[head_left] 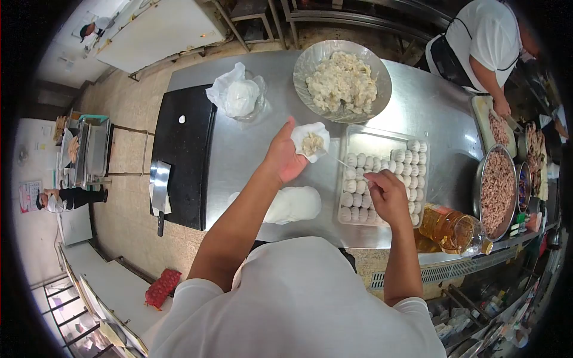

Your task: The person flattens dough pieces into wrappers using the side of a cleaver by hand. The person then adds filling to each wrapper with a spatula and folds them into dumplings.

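A round white wrapper [303,133] lies on my left hand [286,156], with a lump of pale filling [313,144] at its middle. My right hand [388,192] is closed over the tray and grips a thin utensil [344,163], whose tip points toward the wrapper. Beneath my right hand, the tray [365,132] holds rows of white dumplings [360,199]. Beyond it stands a large bowl [302,83] of pale filling. White dough [292,204] rests on the table close to my left forearm.
A black board [185,149] with a cleaver [160,186] is at left. A plastic bag [239,94] with white contents lies behind. Oil bottles [449,228] and a bowl of chopped meat [498,190] stand at right. A co-worker [490,37] cuts meat at upper right.
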Demonstrator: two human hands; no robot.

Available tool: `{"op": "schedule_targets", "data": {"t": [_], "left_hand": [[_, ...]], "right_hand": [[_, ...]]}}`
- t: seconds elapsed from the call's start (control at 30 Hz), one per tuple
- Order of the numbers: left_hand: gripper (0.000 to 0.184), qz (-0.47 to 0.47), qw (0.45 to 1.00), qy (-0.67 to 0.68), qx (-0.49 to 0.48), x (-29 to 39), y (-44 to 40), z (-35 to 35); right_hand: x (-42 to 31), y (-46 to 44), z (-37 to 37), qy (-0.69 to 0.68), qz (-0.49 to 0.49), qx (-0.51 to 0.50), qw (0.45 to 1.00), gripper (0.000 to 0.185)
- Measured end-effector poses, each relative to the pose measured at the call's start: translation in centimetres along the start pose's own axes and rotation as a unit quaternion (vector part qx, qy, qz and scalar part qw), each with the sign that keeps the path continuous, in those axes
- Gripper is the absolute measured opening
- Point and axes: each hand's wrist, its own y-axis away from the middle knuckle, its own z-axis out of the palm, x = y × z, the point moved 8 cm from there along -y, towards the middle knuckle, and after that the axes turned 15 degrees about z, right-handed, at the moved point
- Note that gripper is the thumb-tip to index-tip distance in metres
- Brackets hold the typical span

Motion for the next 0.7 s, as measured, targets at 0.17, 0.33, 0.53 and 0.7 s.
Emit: {"op": "schedule_targets", "data": {"t": [0.17, 0.33, 0.53, 0.7], "left_hand": [[0.073, -0.001, 1.0, -0.004, 0.009, 0.0, -0.7, -0.2], [0.074, 0.009, 1.0, 0.025, 0.003, 1.6, -1.3, 0.4], [0.075, 0.011, 0.998, 0.066, -0.002, 2.2, -1.2, 0.8], [0.075, 0.022, 0.996, 0.089, -0.009, 2.5, 1.0, -0.4]], "right_hand": [[4.2, -0.7, 3.4, -0.125, 0.147, -0.085, 0.978, 0.017], [3.8, -2.5, 1.9, -0.335, 0.266, -0.137, 0.893, 0.018], [4.8, -10.5, -2.0, -0.079, 0.045, 0.094, 0.991, 0.017], [-0.9, -7.3, -2.4, 0.142, -0.017, 0.127, 0.982, 0.022]]}}
